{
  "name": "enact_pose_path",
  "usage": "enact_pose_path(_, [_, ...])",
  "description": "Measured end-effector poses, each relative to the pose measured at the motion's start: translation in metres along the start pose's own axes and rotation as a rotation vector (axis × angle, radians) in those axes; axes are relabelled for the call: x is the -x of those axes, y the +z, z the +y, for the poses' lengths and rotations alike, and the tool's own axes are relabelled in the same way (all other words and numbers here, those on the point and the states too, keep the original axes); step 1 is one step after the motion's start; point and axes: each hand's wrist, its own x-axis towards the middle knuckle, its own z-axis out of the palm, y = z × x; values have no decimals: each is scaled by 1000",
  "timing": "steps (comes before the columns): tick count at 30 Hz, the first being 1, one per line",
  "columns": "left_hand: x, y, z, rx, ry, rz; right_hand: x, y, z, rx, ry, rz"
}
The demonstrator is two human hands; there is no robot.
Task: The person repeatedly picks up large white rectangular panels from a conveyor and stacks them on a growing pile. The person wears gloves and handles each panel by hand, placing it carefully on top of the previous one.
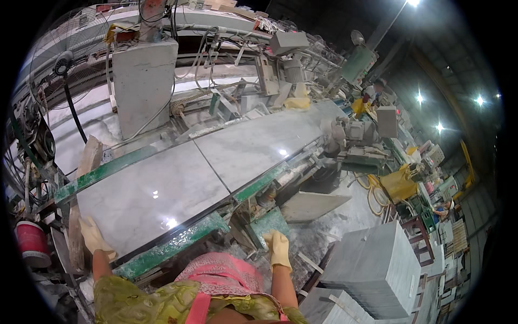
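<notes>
At the far left a red bucket (pixel 31 241) stands low beside the machine frame, with a fan (pixel 63 60) high above it. The left hand (pixel 95 236), in a pale yellow glove, comes up from the lower edge with the forearm nearly upright; its grip is spread flat, palm down on the near left corner of the marble slab (pixel 154 194). The slab lies flat and glossy on the green-edged bench (pixel 178 243), end to end with a second slab (pixel 253 146) that runs away toward the upper right. The right hand (pixel 279 249), also gloved, is raised on a straight forearm just off the slab's near right end, close to the bench frame; its fingers hang loosely together, and whether it touches anything cannot be told. Farther right, a stack of grey tiles (pixel 375 267) sits low on the floor.
</notes>
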Motion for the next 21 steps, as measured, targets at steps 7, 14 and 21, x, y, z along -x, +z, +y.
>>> enact_pose_path(7, [13,-30,29,341,-119,-164,-38,109,-55,281,-435,-211])
enact_pose_path(14, [-10,-4,-17,358,-168,-184,-65,201,-94,726,-561,-296])
enact_pose_path(21, [-10,2,-29,607,-218,-284,-68,246,-149,1015,-372,-670])
